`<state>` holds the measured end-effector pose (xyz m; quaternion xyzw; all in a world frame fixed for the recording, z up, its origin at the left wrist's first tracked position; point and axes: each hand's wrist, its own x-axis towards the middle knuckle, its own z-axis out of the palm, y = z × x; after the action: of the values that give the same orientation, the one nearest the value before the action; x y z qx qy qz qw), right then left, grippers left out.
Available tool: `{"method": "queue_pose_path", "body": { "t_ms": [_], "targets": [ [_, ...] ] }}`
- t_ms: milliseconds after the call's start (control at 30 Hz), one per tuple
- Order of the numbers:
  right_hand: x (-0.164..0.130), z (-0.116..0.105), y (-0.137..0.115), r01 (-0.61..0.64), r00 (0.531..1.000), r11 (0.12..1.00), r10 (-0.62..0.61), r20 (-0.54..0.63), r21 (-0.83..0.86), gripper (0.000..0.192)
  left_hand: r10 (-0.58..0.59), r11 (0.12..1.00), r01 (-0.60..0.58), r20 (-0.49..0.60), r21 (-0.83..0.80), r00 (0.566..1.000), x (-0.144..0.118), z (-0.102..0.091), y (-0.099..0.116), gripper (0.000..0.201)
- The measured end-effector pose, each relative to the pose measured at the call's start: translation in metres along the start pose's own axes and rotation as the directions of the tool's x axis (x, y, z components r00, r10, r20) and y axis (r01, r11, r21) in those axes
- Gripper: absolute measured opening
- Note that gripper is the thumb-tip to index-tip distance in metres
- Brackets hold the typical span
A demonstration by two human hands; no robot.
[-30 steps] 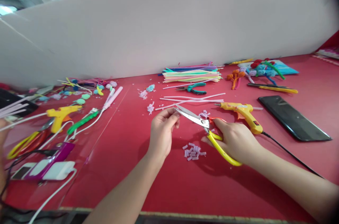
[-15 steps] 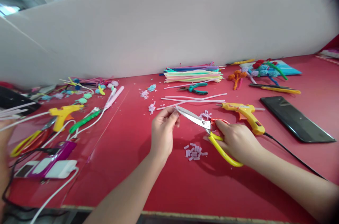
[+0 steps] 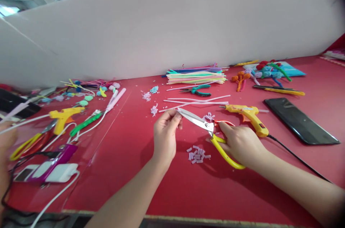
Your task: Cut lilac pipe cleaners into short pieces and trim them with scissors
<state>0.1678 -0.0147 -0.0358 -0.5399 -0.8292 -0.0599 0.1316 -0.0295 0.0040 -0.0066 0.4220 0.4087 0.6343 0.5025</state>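
Observation:
My right hand (image 3: 240,141) grips yellow-handled scissors (image 3: 208,130), blades pointing left and nearly closed. At the blade tips, the thumb and fingers of my left hand (image 3: 165,135) pinch a tiny pale piece, too small to make out. Below the blades, a small heap of short lilac cut bits (image 3: 197,154) lies on the red table (image 3: 172,192). A few more lilac scraps (image 3: 208,116) rest just behind the scissors.
A yellow glue gun (image 3: 249,114) with a black cord lies right of my right hand, a black phone (image 3: 300,120) beyond it. Pipe cleaners (image 3: 196,76), teal pliers (image 3: 198,90) and pale stems (image 3: 195,101) lie behind. At the left: another glue gun (image 3: 63,115), scissors, chargers, another person's hand (image 3: 4,141).
Almost nothing has changed. The scissor blades have closed slightly at my left fingertips, and both hands stay in place.

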Motion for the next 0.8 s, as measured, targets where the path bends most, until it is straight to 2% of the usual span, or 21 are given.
{"method": "queue_pose_path", "body": {
  "t_ms": [267, 600, 800],
  "targets": [
    [-0.0011, 0.0026, -0.0018, 0.009, 1.000, 1.000, -0.009, 0.008, -0.004, 0.034, -0.007, 1.000, 0.007, -0.017, -0.013, 1.000, -0.0008, 0.0005, -0.0010, 0.009],
    [-0.0005, 0.0023, 0.0003, 0.013, 1.000, 1.000, -0.013, -0.025, -0.015, 0.039, -0.011, 1.000, 0.010, -0.014, -0.006, 1.000, -0.0007, 0.0001, 0.0003, 0.009],
    [0.0008, -0.0010, 0.0003, -0.060, 0.997, 0.998, 0.059, 0.039, 0.021, 0.040, -0.009, 1.000, 0.009, -0.009, -0.022, 1.000, -0.0008, 0.0016, 0.0006, 0.010]
  ]
}}
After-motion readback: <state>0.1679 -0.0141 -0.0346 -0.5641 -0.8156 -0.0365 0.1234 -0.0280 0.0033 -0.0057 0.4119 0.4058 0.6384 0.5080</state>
